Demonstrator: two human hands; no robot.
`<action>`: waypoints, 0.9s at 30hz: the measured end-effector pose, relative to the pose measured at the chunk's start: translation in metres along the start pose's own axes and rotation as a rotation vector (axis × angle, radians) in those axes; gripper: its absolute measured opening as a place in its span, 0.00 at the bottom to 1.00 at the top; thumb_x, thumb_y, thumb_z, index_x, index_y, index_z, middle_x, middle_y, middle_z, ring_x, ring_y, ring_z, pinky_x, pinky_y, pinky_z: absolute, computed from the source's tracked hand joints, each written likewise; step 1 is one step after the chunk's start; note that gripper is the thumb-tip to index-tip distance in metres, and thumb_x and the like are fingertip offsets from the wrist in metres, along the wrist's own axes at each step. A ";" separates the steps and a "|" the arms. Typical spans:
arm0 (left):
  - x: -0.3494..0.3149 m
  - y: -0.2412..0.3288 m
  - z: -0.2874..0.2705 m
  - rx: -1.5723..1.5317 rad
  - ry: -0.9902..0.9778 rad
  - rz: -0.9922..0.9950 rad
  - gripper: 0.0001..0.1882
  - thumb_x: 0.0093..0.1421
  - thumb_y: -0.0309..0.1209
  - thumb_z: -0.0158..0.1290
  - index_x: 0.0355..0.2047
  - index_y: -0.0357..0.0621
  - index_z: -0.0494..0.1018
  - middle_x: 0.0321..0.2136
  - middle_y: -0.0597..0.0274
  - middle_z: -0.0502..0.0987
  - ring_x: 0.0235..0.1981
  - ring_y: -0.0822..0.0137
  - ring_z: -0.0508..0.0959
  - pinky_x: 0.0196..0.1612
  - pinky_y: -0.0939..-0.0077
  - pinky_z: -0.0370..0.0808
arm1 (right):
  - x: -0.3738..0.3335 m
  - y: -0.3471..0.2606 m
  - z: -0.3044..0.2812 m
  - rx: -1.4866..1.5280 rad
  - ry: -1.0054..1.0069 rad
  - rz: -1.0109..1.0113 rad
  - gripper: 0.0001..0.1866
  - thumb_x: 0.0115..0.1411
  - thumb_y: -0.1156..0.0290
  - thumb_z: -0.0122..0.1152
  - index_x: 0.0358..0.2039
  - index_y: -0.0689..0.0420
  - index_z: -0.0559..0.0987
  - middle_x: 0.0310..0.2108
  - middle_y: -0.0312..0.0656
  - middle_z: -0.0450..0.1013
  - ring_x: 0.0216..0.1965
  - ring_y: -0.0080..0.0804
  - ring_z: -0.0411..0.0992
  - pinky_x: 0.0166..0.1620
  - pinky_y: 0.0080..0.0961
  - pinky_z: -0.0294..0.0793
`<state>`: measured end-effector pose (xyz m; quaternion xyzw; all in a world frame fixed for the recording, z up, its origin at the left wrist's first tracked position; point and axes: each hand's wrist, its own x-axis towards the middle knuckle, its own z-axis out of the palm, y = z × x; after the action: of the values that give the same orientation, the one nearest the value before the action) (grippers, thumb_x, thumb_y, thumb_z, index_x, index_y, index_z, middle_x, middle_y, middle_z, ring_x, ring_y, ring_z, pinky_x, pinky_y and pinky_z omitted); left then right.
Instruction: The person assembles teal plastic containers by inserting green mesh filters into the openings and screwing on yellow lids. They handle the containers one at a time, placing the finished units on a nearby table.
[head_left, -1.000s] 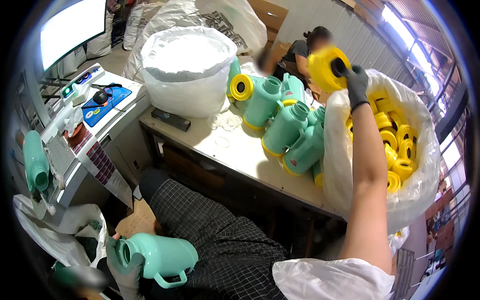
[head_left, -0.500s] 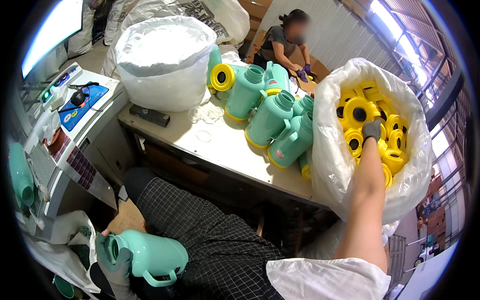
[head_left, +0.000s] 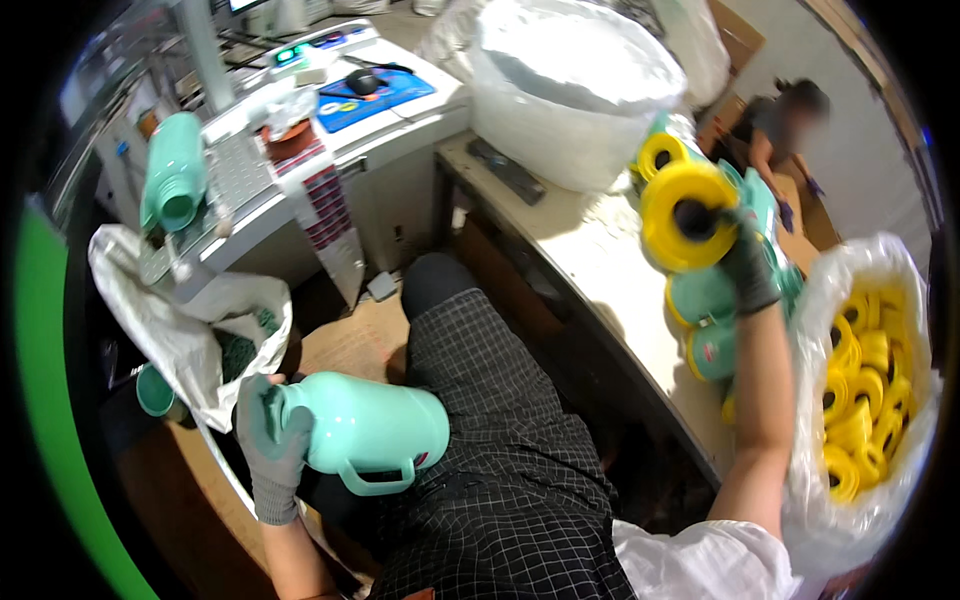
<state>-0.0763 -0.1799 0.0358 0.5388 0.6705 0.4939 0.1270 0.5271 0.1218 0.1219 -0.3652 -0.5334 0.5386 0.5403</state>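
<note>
A mint-green thermos jug [head_left: 375,425] lies on its side across my lap, its handle toward me and its mouth to the left. My left hand [head_left: 270,450], in a grey glove, is closed around the neck end, partly covering the mouth. Above the table's right part, my gloved right hand [head_left: 750,268] grips a round yellow plastic cap [head_left: 663,215] with a black centre. Behind that hand stand several more mint-green jugs [head_left: 708,292] with yellow bases, partly hidden by my hand and forearm. A plastic-lined bag [head_left: 815,440] of similar yellow caps [head_left: 855,425] stands at the right.
A big white bag [head_left: 570,125] and a dark block [head_left: 505,170] are on the white table [head_left: 600,270]. At left, a bench [head_left: 345,130] carries a blue mat and another jug [head_left: 177,175]; below it hangs a white sack [head_left: 190,340]. A co-worker [head_left: 770,140] works at the far right.
My right hand has come out of the bag with a yellow cap and moved left over the table. The view has swung left. My left hand still holds the jug on my lap.
</note>
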 end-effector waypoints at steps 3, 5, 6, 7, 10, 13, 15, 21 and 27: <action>-0.029 -0.032 -0.012 -0.370 0.223 -0.346 0.18 0.71 0.38 0.48 0.52 0.36 0.70 0.41 0.63 0.74 0.40 0.72 0.73 0.45 0.75 0.73 | -0.039 0.067 0.130 0.130 -0.157 0.398 0.26 0.71 0.61 0.57 0.63 0.63 0.71 0.57 0.46 0.76 0.57 0.36 0.75 0.64 0.35 0.74; -0.049 -0.046 0.001 -0.632 0.287 -0.455 0.17 0.75 0.39 0.43 0.53 0.39 0.71 0.41 0.64 0.75 0.42 0.73 0.74 0.48 0.76 0.73 | -0.059 0.121 0.142 0.055 -0.199 0.598 0.24 0.74 0.55 0.52 0.58 0.63 0.76 0.51 0.45 0.79 0.52 0.33 0.78 0.58 0.32 0.77; -0.059 -0.050 0.008 -0.694 0.328 -0.503 0.17 0.77 0.40 0.41 0.53 0.40 0.71 0.41 0.64 0.75 0.42 0.74 0.75 0.49 0.77 0.73 | -0.065 0.145 0.146 -0.067 -0.220 0.660 0.25 0.76 0.52 0.49 0.55 0.63 0.78 0.48 0.44 0.80 0.48 0.31 0.79 0.55 0.30 0.78; -0.072 -0.051 0.019 -0.577 0.378 -0.524 0.19 0.78 0.42 0.38 0.52 0.42 0.72 0.42 0.65 0.75 0.42 0.75 0.75 0.51 0.77 0.73 | -0.071 0.139 0.181 -0.339 -0.177 0.546 0.27 0.77 0.49 0.46 0.50 0.62 0.81 0.43 0.43 0.81 0.43 0.28 0.79 0.50 0.26 0.78; -0.082 -0.043 0.050 -0.670 0.326 -0.537 0.19 0.78 0.44 0.39 0.48 0.44 0.73 0.40 0.67 0.77 0.41 0.74 0.76 0.49 0.76 0.74 | -0.071 0.151 0.229 -0.075 0.001 0.250 0.27 0.77 0.52 0.46 0.54 0.66 0.76 0.44 0.45 0.80 0.45 0.33 0.79 0.50 0.29 0.79; -0.085 -0.058 0.078 -0.896 0.323 -0.679 0.17 0.78 0.43 0.40 0.45 0.46 0.73 0.39 0.67 0.77 0.41 0.74 0.76 0.48 0.75 0.75 | -0.070 0.142 0.272 -0.665 -0.108 -0.464 0.30 0.64 0.62 0.65 0.61 0.68 0.73 0.49 0.54 0.74 0.49 0.44 0.75 0.54 0.36 0.75; -0.080 -0.060 0.089 -1.067 0.348 -0.708 0.16 0.77 0.43 0.42 0.44 0.46 0.74 0.39 0.68 0.78 0.41 0.74 0.76 0.47 0.74 0.75 | -0.087 0.112 0.301 -0.395 -0.218 -0.356 0.31 0.59 0.66 0.67 0.61 0.67 0.74 0.46 0.51 0.73 0.46 0.42 0.73 0.51 0.34 0.74; -0.079 -0.042 0.095 -1.456 0.306 -0.929 0.15 0.73 0.45 0.48 0.45 0.49 0.75 0.46 0.65 0.80 0.50 0.63 0.79 0.57 0.64 0.77 | -0.102 0.114 0.289 -0.444 -0.443 -0.652 0.31 0.55 0.66 0.68 0.60 0.64 0.77 0.44 0.47 0.72 0.43 0.40 0.71 0.47 0.33 0.73; -0.098 -0.062 0.098 -1.414 0.434 -0.855 0.14 0.73 0.45 0.48 0.39 0.51 0.75 0.38 0.70 0.79 0.40 0.71 0.78 0.48 0.71 0.77 | -0.124 0.121 0.281 -0.467 -0.465 -0.595 0.31 0.68 0.56 0.53 0.64 0.65 0.72 0.45 0.49 0.72 0.44 0.43 0.70 0.50 0.36 0.70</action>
<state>-0.0065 -0.2071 -0.0957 -0.0730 0.3599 0.7980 0.4778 0.2496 -0.0305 0.0277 -0.1772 -0.8300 0.2924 0.4407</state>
